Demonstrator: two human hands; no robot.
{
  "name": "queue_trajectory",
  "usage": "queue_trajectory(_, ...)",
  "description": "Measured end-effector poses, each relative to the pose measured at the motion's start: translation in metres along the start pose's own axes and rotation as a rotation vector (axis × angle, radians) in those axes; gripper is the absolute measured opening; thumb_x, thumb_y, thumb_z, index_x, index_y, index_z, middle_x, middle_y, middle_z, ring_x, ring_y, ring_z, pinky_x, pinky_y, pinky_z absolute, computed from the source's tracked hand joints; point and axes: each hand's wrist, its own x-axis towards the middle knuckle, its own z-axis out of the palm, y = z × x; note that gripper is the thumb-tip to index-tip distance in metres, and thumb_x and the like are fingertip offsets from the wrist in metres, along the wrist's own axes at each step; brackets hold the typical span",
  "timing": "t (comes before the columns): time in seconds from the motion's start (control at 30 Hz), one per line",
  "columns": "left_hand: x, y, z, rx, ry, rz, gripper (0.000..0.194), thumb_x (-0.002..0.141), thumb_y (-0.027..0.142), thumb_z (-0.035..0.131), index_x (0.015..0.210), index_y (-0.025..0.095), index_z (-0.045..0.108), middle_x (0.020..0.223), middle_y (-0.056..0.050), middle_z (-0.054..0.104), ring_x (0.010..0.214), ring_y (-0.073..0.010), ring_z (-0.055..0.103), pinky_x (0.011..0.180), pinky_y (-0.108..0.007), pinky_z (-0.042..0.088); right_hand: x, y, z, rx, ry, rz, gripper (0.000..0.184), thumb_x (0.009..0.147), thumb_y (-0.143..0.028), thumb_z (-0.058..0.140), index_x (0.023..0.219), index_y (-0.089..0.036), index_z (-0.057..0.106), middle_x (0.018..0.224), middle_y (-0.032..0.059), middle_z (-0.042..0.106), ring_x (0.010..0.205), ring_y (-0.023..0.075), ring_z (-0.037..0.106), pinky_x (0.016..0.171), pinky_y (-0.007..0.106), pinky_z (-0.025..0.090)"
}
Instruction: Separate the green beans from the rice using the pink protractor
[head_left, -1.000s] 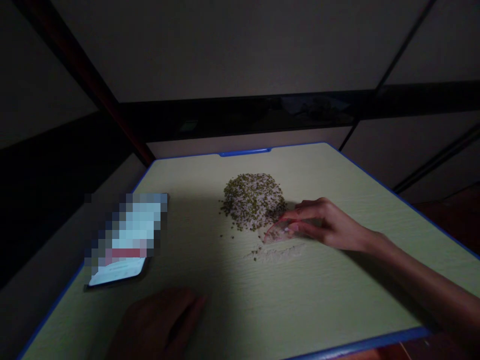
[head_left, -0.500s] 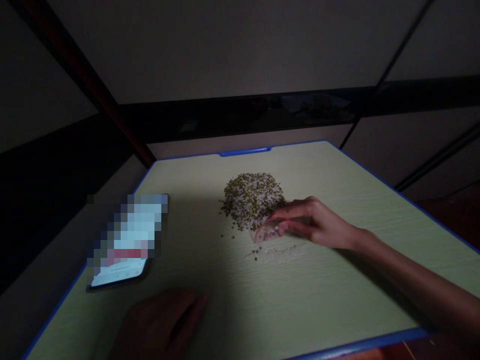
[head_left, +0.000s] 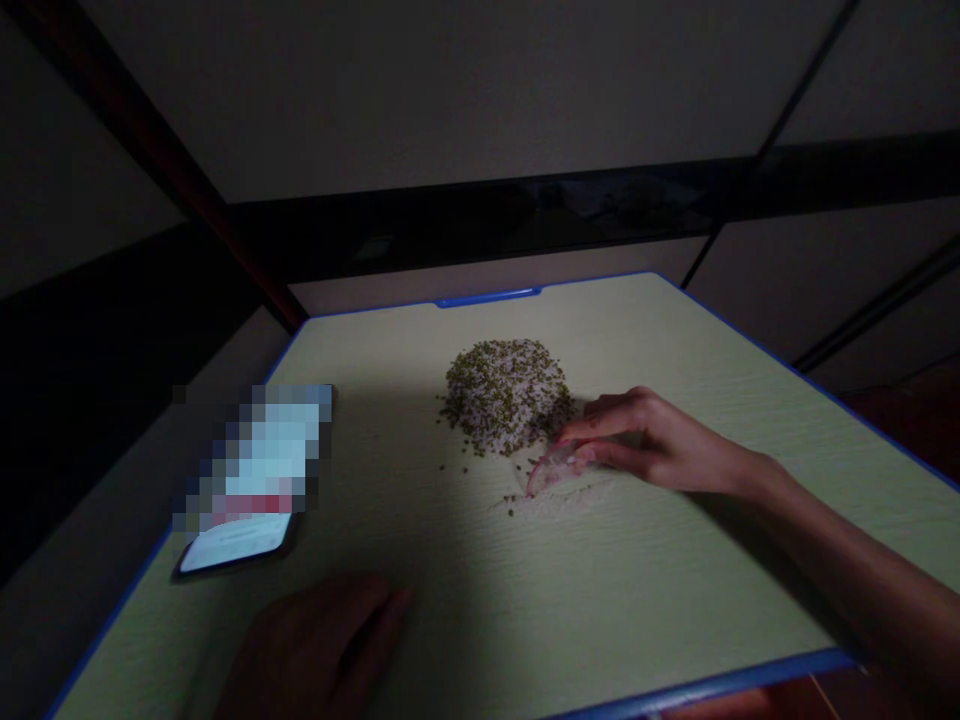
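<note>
My right hand (head_left: 645, 440) pinches a thin, clear piece of curved plastic with a reddish rim (head_left: 551, 470) between thumb and fingers. It is held low at the near right side of a heap of small green beans mixed with white grains (head_left: 506, 395). The plastic's full shape is partly hidden by my fingers. Under and beside it lies a strip of pale fine grains (head_left: 566, 500), with a few loose beans at its left end. In deep shadow at the front left, my left hand (head_left: 315, 640) rests on the table, fingers curled together, with nothing visible in them.
A phone with a lit, blurred screen (head_left: 251, 480) lies at the left of the pale table (head_left: 637, 580), which has a blue edge. A blue handle-like strip (head_left: 487, 297) sits at the far edge. Behind stands a dark panelled surface (head_left: 480, 100).
My right hand has moved slightly right and away from the heap with the clear plastic piece, toward the strip of pale grains. My left hand stays in place.
</note>
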Motion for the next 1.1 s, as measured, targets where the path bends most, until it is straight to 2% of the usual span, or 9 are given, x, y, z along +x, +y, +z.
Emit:
queue_trajectory(0.17, 0.0040, 0.0016, -0.0009, -0.051, -0.021, -0.020, 0.038, 0.091, 0.042, 0.032, 0.068, 0.024, 0.056, 0.056, 0.009, 0.062, 0.045, -0.0057, 0.058, 0.044, -0.013, 0.044, -0.0042, -0.0027, -0.0037, 0.001, 0.005, 0.021, 0.023, 0.086, -0.014, 0.051, 0.099, -0.016, 0.070, 0.082, 0.0055, 0.070, 0.072, 0.0145, 0.063, 0.064, 0.026, 0.048)
queue_trajectory(0.43, 0.0002, 0.0009, -0.0015, -0.021, 0.022, -0.005, 0.039, 0.091, 0.043, 0.031, 0.069, 0.024, 0.057, 0.057, 0.007, 0.064, 0.046, -0.0066, 0.059, 0.047, -0.013, 0.046, -0.0073, -0.0057, -0.0052, -0.026, 0.038, 0.059, 0.023, 0.083, -0.011, 0.054, 0.100, -0.013, 0.070, 0.085, 0.0078, 0.072, 0.072, 0.0150, 0.066, 0.064, 0.025, 0.049)
queue_trajectory(0.6, 0.0057, 0.0042, -0.0017, 0.001, 0.056, 0.010, 0.038, 0.092, 0.041, 0.030, 0.068, 0.024, 0.055, 0.056, 0.007, 0.063, 0.046, -0.0074, 0.059, 0.044, -0.014, 0.044, -0.0074, -0.0070, -0.0057, -0.030, 0.012, 0.068, 0.023, 0.084, -0.011, 0.054, 0.100, -0.013, 0.070, 0.083, 0.0087, 0.072, 0.072, 0.0158, 0.066, 0.063, 0.026, 0.049)
queue_trajectory(0.97, -0.0022, -0.0018, 0.0015, -0.032, -0.020, -0.018, 0.035, 0.091, 0.043, 0.033, 0.071, 0.025, 0.056, 0.058, 0.009, 0.063, 0.048, -0.0055, 0.059, 0.047, -0.014, 0.045, -0.0070, -0.0051, -0.0027, -0.109, 0.063, 0.070, 0.024, 0.085, -0.013, 0.050, 0.100, -0.012, 0.069, 0.078, 0.0065, 0.071, 0.066, 0.0135, 0.063, 0.059, 0.024, 0.046)
queue_trajectory(1.1, 0.0004, -0.0005, 0.0005, -0.049, -0.034, -0.012, 0.032, 0.091, 0.040, 0.035, 0.073, 0.024, 0.057, 0.061, 0.010, 0.063, 0.050, -0.0042, 0.059, 0.051, -0.012, 0.045, -0.0045, -0.0051, 0.0005, -0.113, 0.064, 0.052, 0.025, 0.086, -0.014, 0.049, 0.103, -0.011, 0.068, 0.084, 0.0076, 0.071, 0.070, 0.0139, 0.064, 0.061, 0.024, 0.046)
